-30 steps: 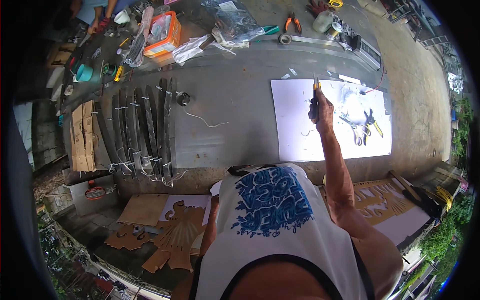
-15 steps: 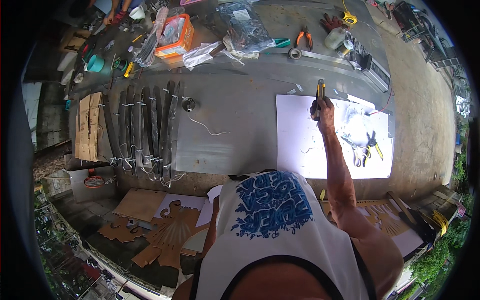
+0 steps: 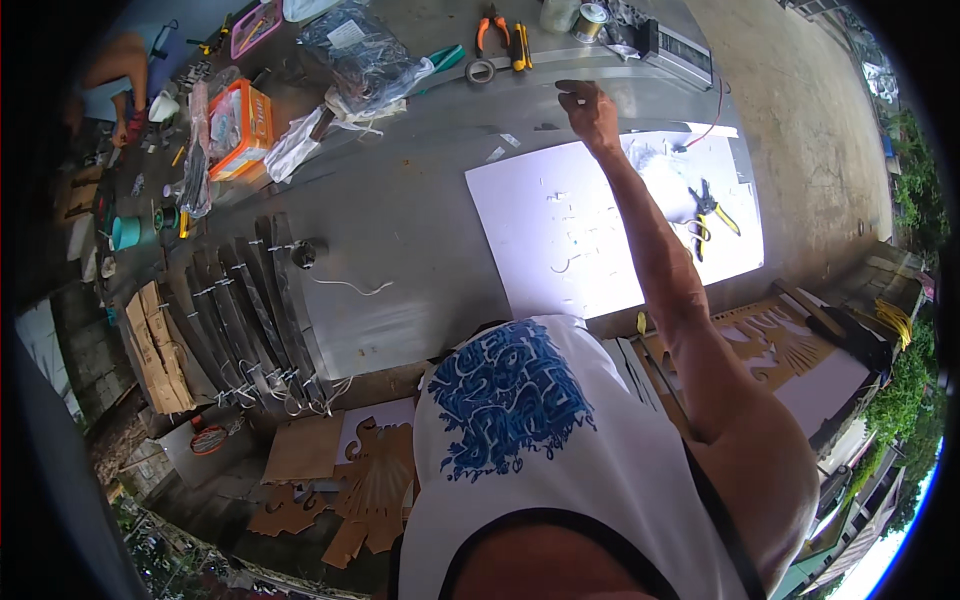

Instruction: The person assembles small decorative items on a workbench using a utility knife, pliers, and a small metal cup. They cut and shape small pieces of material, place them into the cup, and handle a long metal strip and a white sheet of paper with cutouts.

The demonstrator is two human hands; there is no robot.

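Observation:
My right hand [image 3: 592, 112] reaches out over the grey metal table, just past the far edge of a brightly lit white sheet [image 3: 525, 230]. Nothing shows in it, and its fingers look partly stretched. Beyond the hand lies a yellow-and-black utility knife [image 3: 520, 47], beside orange-handled pliers [image 3: 490, 32] and a roll of dark tape [image 3: 480, 71]. Yellow-and-black handled pliers [image 3: 716, 212] rest on the sheet among small white scraps, with looped scissor handles [image 3: 697, 236] partly under them. My left hand is out of sight.
Dark strips with white wires [image 3: 235, 305] lie at the left, beside folded cardboard [image 3: 158, 350]. An orange tub [image 3: 240, 130] and plastic-wrapped bundle [image 3: 362, 55] stand farther back. Another person's hand [image 3: 125, 128] shows at the far left. Cut-out cardboard shapes [image 3: 375, 485] lie below the near edge.
The utility knife has left my right hand and now lies beside the orange pliers. My hand has moved off the sheet's middle toward its far edge. The view has shifted and turned.

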